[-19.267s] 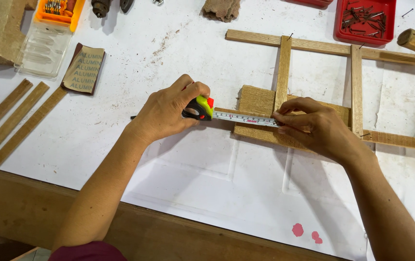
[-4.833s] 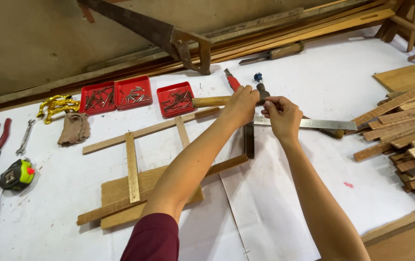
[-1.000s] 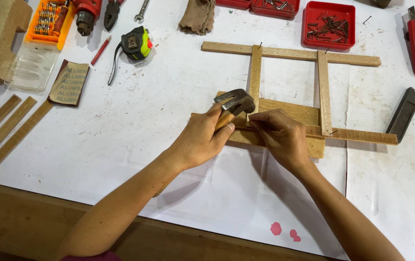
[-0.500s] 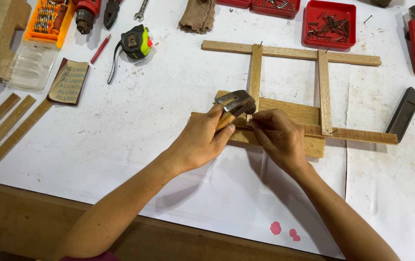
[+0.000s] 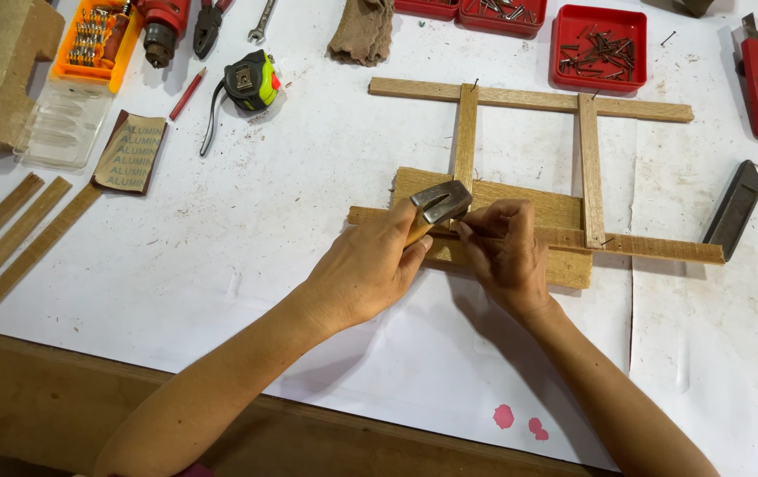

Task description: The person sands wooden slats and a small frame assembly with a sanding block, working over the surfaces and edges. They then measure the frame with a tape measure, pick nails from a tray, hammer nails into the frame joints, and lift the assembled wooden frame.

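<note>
Against the view 0.5 s ago almost nothing differs: the counter (image 5: 220, 238), the wooden frame (image 5: 529, 99) and both hands lie as they did, and the hammer (image 5: 439, 203) keeps its place, its head poised just above the lower rail (image 5: 661, 248). The frame is 2 long rails joined by 2 short uprights, resting on a flat board (image 5: 520, 205) near the middle of the white counter. Along the far edge, a red tray (image 5: 599, 40) holds a loose heap of dark nails, and a second red tray (image 5: 494, 9), partly cut off, holds more. At far left an orange case (image 5: 92, 40) carries rows of small metal bits, with a clear lid (image 5: 63, 124) lying just below it. The left hand (image 5: 365, 265) is closed around the hammer's wooden handle close under the steel head. The right hand (image 5: 507, 252) rests on the lower rail with thumb and forefinger pressed together beside the hammer head; whatever they pinch is too small to make out.
</note>
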